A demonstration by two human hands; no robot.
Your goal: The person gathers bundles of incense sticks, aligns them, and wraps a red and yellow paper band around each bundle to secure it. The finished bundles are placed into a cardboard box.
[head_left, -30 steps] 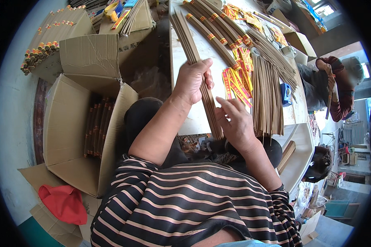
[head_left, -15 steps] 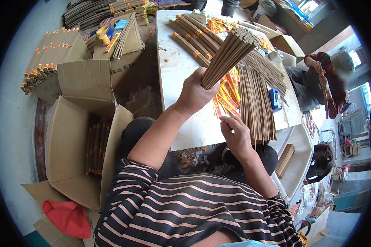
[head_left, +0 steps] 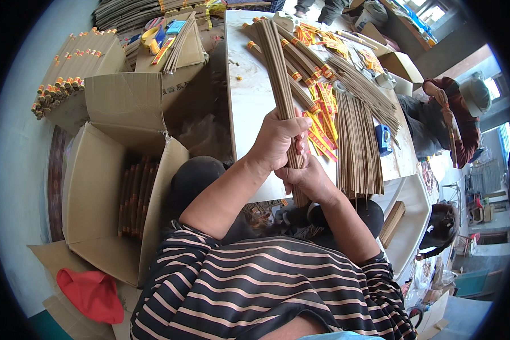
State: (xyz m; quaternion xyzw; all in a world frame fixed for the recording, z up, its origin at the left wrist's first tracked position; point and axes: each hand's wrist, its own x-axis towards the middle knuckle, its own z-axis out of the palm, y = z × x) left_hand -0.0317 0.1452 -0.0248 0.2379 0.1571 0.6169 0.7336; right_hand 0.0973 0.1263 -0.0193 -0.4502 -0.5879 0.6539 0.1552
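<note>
Your left hand (head_left: 279, 139) has swung the bundle of brown sticks (head_left: 281, 90) from a raised fan back down flat along the white table (head_left: 249, 102). Your right hand (head_left: 306, 178) has now joined, so both hands are clenched around its near end, squaring it into one tight bunch.

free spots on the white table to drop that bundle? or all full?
Bare strip along the white table's left edge, left of the incense bundle both hands grip. Right of it is crowded: red-yellow wrappers, loose incense sticks.
</note>
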